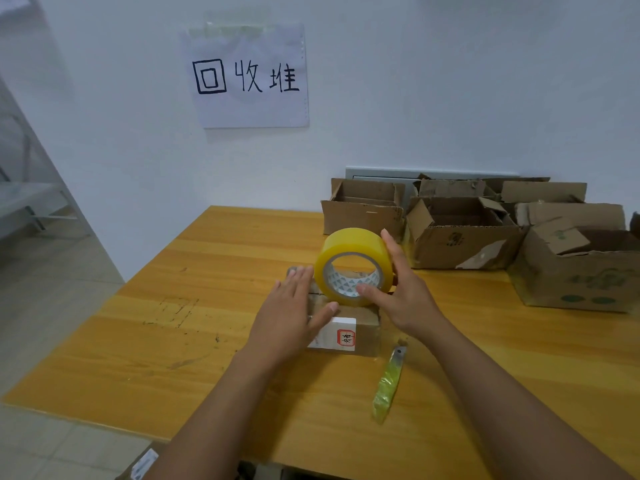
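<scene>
My right hand (pixel 403 289) grips a big roll of yellow packing tape (pixel 353 256), thumb inside the core and fingers over the outer rim, holding it upright just above a small cardboard box (pixel 363 327). The box lies on the wooden table (pixel 207 306) and carries a white label with a red stamp (pixel 341 336). Flat, with straight fingers, my left hand (pixel 294 313) presses on the left part of the box top, its thumb close to the roll's lower edge.
A yellow-green utility knife (pixel 389 382) lies on the table right of the box. Several opened, torn cardboard boxes (pixel 460 233) stand along the wall at the back right. A paper sign (pixel 247 76) hangs on the wall. The table's left edge drops to a tiled floor.
</scene>
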A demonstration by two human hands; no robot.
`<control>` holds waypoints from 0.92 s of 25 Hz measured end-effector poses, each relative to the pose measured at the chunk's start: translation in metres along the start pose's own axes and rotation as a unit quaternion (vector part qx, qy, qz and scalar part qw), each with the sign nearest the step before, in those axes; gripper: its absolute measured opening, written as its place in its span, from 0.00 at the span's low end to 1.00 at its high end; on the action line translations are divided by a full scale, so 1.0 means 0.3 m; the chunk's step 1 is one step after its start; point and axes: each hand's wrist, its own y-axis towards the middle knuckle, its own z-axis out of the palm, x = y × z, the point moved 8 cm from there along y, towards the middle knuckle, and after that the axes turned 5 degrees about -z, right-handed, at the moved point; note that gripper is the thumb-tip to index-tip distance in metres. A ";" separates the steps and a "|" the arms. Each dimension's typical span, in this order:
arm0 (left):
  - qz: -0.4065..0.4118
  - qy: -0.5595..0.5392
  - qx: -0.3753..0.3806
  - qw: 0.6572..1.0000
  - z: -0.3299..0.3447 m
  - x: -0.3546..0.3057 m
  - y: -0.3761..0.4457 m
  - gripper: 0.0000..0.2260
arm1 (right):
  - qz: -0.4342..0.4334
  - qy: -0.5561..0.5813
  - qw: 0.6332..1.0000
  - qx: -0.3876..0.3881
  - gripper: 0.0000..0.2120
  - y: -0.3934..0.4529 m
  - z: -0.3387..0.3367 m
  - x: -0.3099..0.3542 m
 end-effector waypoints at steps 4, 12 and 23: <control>-0.004 0.014 0.005 1.000 0.002 0.003 -0.001 0.34 | -0.006 -0.036 0.999 0.018 0.44 0.001 -0.048 0.025; -0.024 0.021 -0.033 0.999 -0.007 0.002 -0.018 0.33 | 0.082 0.054 0.995 -0.021 0.20 -0.022 -0.010 -0.043; -0.039 0.039 -0.072 0.996 -0.031 0.065 -0.006 0.40 | 0.069 -0.030 0.997 -0.019 0.20 0.062 0.053 -0.024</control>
